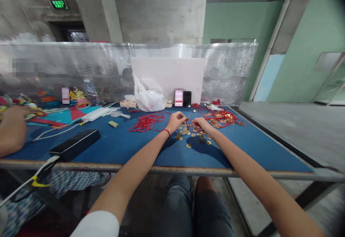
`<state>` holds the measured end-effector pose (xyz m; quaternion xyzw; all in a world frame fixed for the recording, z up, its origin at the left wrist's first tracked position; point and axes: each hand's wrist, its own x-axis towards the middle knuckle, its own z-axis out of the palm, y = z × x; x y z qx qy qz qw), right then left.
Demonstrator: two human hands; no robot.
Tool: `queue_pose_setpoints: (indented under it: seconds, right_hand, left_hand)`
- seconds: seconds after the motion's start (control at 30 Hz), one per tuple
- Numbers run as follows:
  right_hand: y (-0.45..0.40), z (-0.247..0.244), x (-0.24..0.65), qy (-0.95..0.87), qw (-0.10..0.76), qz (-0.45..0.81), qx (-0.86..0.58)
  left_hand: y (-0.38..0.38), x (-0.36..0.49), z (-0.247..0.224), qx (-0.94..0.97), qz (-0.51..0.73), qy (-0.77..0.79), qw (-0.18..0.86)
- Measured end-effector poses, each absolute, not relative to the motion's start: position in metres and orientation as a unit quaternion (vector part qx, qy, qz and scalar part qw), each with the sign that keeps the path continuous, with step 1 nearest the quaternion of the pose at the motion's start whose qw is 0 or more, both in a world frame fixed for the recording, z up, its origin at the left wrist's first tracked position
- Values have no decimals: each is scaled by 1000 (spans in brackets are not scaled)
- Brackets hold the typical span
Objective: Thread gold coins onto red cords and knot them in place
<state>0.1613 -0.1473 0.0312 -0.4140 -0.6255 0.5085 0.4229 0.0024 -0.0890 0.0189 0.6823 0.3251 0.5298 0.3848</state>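
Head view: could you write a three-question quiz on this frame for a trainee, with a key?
1. Multiple choice: which of these lies nearest to the scattered gold-coloured coins, on their left?
a) a long black box
b) a bundle of red cord
c) a clear bottle

2. True or false: the white plastic bag stands left of the two phones propped side by side.

3. Short answer: on which hand's wrist does the camera wearer have a red band?

Key
1. b
2. True
3. The left hand
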Motion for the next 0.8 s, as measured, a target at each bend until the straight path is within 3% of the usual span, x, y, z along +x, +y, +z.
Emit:
queue_pose_setpoints:
  seconds: [0.27,0.8]
  right_hand:
    - [-145,29,163,-630,438,485,-419]
    - [-142,23,160,-654,367,470,-466]
  left_hand:
    - [-85,2,15,682,534,315,388]
    - [-85,2,13,694,518,300,400]
